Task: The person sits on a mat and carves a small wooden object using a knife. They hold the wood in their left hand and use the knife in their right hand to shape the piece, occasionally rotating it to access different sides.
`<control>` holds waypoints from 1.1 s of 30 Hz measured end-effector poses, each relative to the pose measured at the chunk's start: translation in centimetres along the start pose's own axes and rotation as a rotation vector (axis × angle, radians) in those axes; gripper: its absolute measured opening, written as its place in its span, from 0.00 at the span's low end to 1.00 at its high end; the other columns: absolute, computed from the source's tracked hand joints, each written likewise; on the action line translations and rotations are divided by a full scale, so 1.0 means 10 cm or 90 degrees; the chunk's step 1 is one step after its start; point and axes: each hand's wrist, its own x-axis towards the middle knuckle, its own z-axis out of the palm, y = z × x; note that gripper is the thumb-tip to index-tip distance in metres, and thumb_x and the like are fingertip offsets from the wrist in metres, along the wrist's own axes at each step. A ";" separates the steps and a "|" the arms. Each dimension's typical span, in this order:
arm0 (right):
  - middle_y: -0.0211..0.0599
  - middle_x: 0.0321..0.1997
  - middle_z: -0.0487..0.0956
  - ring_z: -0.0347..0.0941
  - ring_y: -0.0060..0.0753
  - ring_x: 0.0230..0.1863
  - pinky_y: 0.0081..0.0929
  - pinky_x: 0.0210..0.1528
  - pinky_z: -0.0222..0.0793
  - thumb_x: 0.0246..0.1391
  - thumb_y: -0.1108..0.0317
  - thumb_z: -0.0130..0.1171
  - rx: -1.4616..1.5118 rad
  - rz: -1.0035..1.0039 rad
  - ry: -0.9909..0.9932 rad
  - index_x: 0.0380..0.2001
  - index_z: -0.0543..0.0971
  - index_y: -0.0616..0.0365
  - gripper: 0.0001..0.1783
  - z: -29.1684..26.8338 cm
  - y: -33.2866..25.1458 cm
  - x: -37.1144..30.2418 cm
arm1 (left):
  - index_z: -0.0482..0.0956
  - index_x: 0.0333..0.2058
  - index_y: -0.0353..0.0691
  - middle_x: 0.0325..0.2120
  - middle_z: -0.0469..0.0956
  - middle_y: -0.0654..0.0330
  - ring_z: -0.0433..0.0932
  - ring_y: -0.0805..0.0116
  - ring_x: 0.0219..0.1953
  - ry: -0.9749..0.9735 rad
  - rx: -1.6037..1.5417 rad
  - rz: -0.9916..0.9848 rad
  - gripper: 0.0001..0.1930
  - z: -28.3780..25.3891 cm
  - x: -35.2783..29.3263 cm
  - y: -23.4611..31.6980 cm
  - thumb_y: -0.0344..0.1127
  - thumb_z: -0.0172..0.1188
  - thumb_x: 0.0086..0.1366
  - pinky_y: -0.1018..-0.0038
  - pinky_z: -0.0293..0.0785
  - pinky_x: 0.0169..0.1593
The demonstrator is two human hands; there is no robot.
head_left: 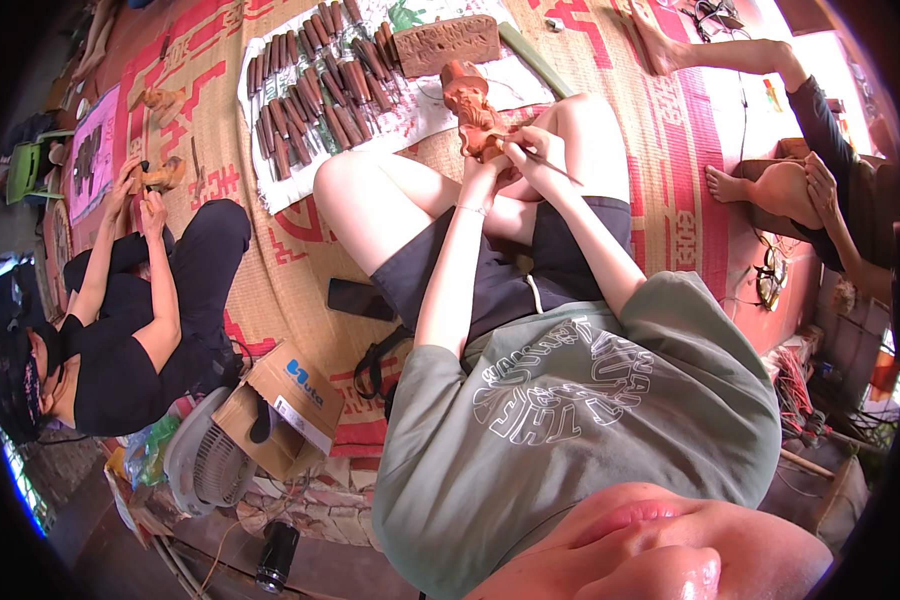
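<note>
Between my bent knees stands a reddish-brown carved wooden piece (470, 105), its relief worked all over and its far end reaching over a white cloth. My left hand (481, 186) is closed around its near end. In my right hand (536, 163) is a thin carving tool (562, 174), its shaft sticking out past the fingers toward my right knee. The tool's tip is too small to make out, close against the carving. Beyond it, many wood-handled carving tools (320, 80) lie in rows on the white cloth (280, 192). A carved wooden block (448, 46) rests beside them.
A green bar (535, 62) lies at the cloth's right edge. On the patterned mat (300, 270) is a dark phone (360, 298). Behind to the left are a cardboard box (280, 410) and a grey fan (210, 450). Co-workers sit left, handling a carving (165, 175), and right.
</note>
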 end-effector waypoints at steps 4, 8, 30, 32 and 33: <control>0.37 0.22 0.76 0.73 0.24 0.26 0.20 0.30 0.69 0.46 0.71 0.57 0.003 -0.013 -0.010 0.25 0.77 0.64 0.06 -0.03 0.02 -0.02 | 0.73 0.38 0.32 0.33 0.76 0.58 0.77 0.70 0.30 -0.007 0.014 0.006 0.11 -0.01 0.03 -0.03 0.27 0.59 0.54 0.75 0.78 0.35; 0.40 0.22 0.74 0.72 0.31 0.25 0.25 0.30 0.68 0.44 0.69 0.57 0.115 0.003 0.036 0.23 0.76 0.64 0.08 0.02 -0.09 -0.01 | 0.73 0.40 0.31 0.35 0.76 0.57 0.78 0.67 0.34 0.003 0.006 -0.004 0.14 -0.02 0.02 -0.01 0.27 0.59 0.54 0.73 0.79 0.37; 0.44 0.26 0.77 0.75 0.38 0.30 0.27 0.34 0.69 0.48 0.65 0.59 -0.112 -0.155 -0.157 0.30 0.76 0.62 0.10 -0.20 0.06 0.09 | 0.66 0.41 0.31 0.29 0.75 0.57 0.78 0.67 0.27 -0.033 0.124 -0.016 0.16 -0.10 -0.02 0.12 0.23 0.57 0.53 0.73 0.80 0.31; 0.43 0.26 0.77 0.75 0.37 0.29 0.27 0.34 0.69 0.48 0.66 0.59 -0.115 -0.145 -0.130 0.29 0.76 0.61 0.10 -0.16 0.11 0.09 | 0.67 0.40 0.31 0.27 0.75 0.57 0.78 0.68 0.24 -0.022 0.138 0.000 0.16 -0.07 -0.05 0.16 0.22 0.58 0.51 0.73 0.80 0.28; 0.43 0.26 0.77 0.75 0.37 0.29 0.27 0.34 0.69 0.48 0.66 0.59 -0.118 -0.139 -0.116 0.29 0.76 0.61 0.09 -0.16 0.10 0.09 | 0.69 0.38 0.31 0.25 0.75 0.58 0.78 0.69 0.22 -0.008 0.137 0.005 0.15 -0.04 -0.06 0.18 0.21 0.58 0.50 0.74 0.80 0.26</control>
